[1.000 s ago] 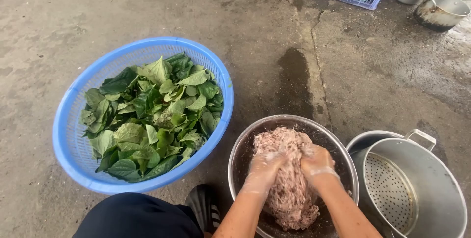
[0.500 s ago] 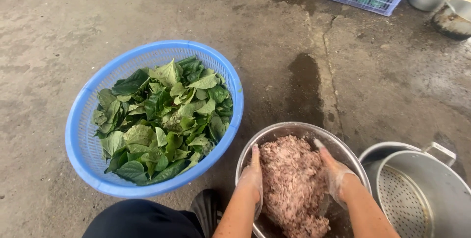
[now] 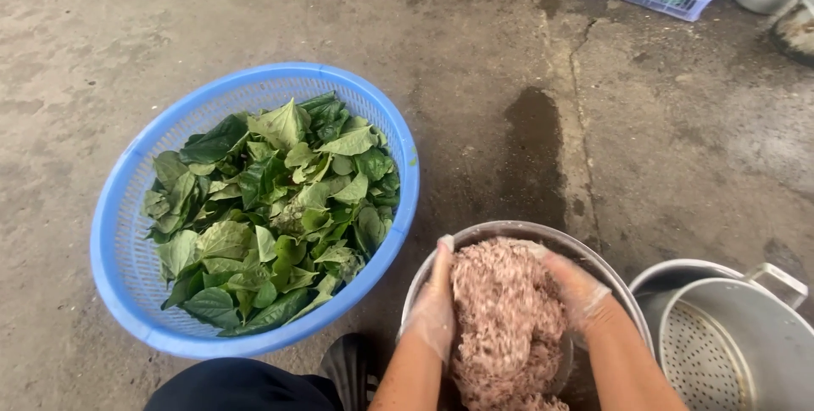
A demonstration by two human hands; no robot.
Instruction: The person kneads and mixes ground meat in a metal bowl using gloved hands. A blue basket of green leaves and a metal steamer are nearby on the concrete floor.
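Both hands are now cupping the mound of minced meat (image 3: 507, 318) from its 2 sides, where 1 second ago they were pressed together on top of it, fingers dug in. The left hand (image 3: 435, 305), in a thin clear glove, is lying flat against the left flank of the meat, and the right hand (image 3: 577, 288), gloved too, is curving round the upper right. The fingers are spread and pressing, not closed on anything. The meat is sitting heaped in the metal bowl (image 3: 509, 231) on the concrete floor (image 3: 475, 80); it is looking rounder and taller than before, so the kneading seems to be turning to gathering. The blue basket (image 3: 127, 199) of green leaves (image 3: 271, 208) is lying untouched to the left, and the steamer pot (image 3: 738, 335) is standing just right of the bowl.
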